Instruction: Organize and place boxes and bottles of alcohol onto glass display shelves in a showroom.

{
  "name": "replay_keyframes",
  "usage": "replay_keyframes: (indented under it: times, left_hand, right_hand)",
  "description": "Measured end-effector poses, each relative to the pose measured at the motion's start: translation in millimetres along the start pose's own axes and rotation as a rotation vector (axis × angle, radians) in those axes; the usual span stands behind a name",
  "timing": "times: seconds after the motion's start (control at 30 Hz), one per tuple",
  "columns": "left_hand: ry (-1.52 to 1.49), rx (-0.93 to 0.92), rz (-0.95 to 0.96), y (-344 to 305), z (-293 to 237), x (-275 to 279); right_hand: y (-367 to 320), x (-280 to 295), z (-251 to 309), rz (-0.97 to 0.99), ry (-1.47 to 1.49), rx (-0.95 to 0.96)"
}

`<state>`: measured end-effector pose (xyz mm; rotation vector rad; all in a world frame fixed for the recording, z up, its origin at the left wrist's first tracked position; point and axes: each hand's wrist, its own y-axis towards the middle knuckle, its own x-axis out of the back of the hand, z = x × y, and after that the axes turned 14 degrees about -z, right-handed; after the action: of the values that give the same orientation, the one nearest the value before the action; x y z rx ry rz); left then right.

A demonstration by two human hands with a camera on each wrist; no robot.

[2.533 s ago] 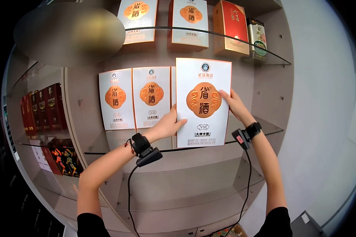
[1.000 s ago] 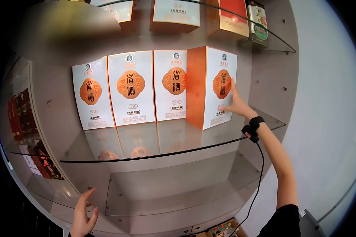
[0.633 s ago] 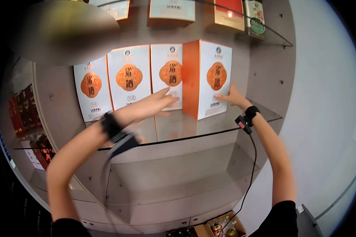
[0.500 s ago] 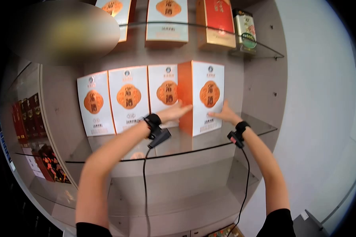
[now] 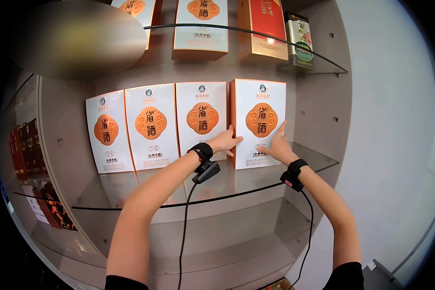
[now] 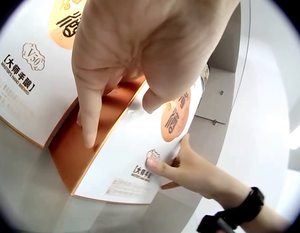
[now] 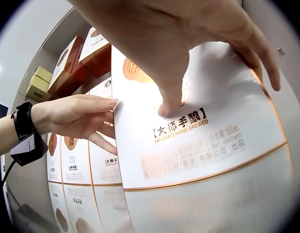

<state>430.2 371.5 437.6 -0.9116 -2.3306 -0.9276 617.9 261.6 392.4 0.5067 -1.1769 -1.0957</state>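
A white and orange liquor gift box (image 5: 262,145) stands upright on the glass shelf (image 5: 212,186), at the right end of a row of matching boxes. My left hand (image 5: 223,141) grips its left front edge. In the left wrist view, the thumb of that left hand (image 6: 140,53) touches the white front while the fingers lie along the orange side. My right hand (image 5: 280,145) holds the opposite edge. Its thumb presses the front above the black lettering and its fingers reach round the right side, as the right wrist view shows.
Several matching white boxes (image 5: 150,128) stand to the left. A narrow gap separates the held box from its neighbour. Above runs another glass shelf edge (image 5: 217,27) with white boxes, a red box (image 5: 266,24) and a green-and-white carton (image 5: 299,41). Cables hang from both wrists.
The box has gone from held up before the row to standing on the shelf, and has turned its front more toward me. My left hand dropped away, then came back to its left edge.
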Motion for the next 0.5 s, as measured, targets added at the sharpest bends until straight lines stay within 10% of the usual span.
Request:
replay_keyframes:
  times: [0.2, 0.5]
  left_hand:
    - [0.076, -0.083, 0.196, -35, -24, 26]
    - [0.069, -0.245, 0.012, -143, -27, 67]
  right_hand:
    - [28, -39, -20, -0.003, 0.035, 0.116]
    - [98, -104, -19, 0.196, -0.203, -0.075]
